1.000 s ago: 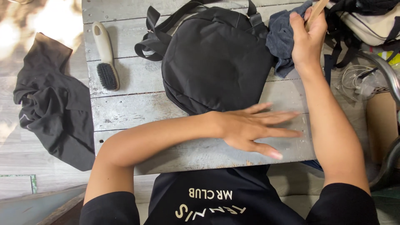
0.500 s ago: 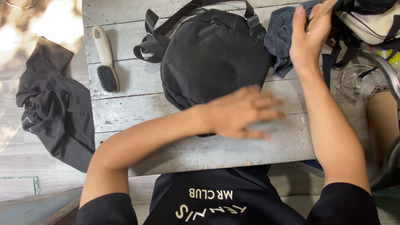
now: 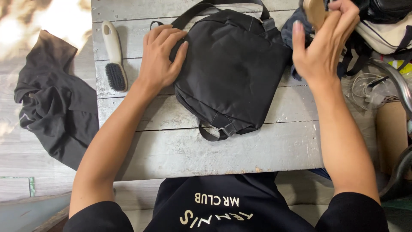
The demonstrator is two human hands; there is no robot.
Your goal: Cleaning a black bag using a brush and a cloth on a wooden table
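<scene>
A black backpack [image 3: 234, 68] lies flat in the middle of the grey wooden table [image 3: 193, 148]. The left hand [image 3: 161, 56] rests on the bag's left edge — fingers bent over it, pressing down. The right hand [image 3: 324, 41] is up at the bag's right side, curled around a tan wooden handle [image 3: 314, 12]. A white scrub brush [image 3: 115, 58] lies just left of the left hand — not touching. A dark cloth [image 3: 53, 99] sits off the table.

There was just one camera, worn on the person's head. It looked almost straight down at the grey wooden desk [image 3: 240, 154], quite close. The person's chest was at the bottom edge, and floor showed at the left.
</scene>
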